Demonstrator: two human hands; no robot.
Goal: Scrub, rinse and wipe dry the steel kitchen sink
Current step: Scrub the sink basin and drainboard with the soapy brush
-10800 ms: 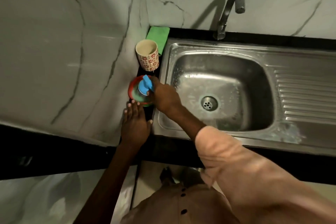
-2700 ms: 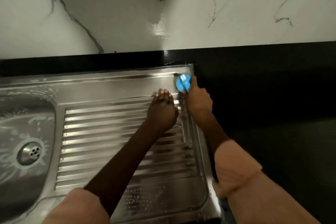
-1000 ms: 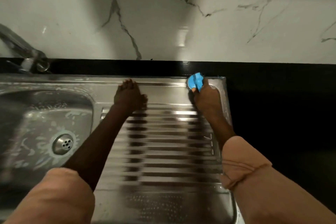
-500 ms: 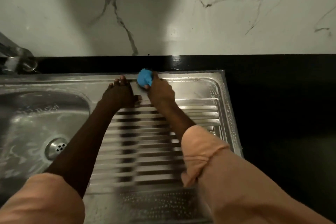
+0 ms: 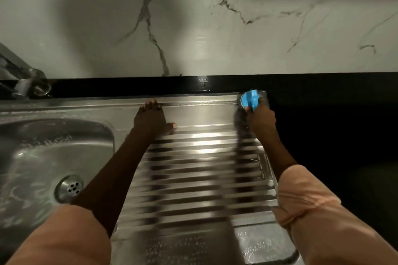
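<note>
Right hand (image 5: 261, 119) grips the blue scrubber (image 5: 249, 99) at the sink's (image 5: 204, 112) far right corner; left hand (image 5: 150, 119) presses flat, fingers spread. Best scrub firmly along the rim.

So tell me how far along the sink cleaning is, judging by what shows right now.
Still at the scrub stage. Done: the basin carries soapy streaks around the drain, so it looks scrubbed. In hand: the right hand grips the blue scrubber at the drainboard's far right corner, while the left hand rests flat on the steel. Left: the rest of the drainboard perhaps, then rinsing and wiping dry; no water runs, no cloth shows.
</note>
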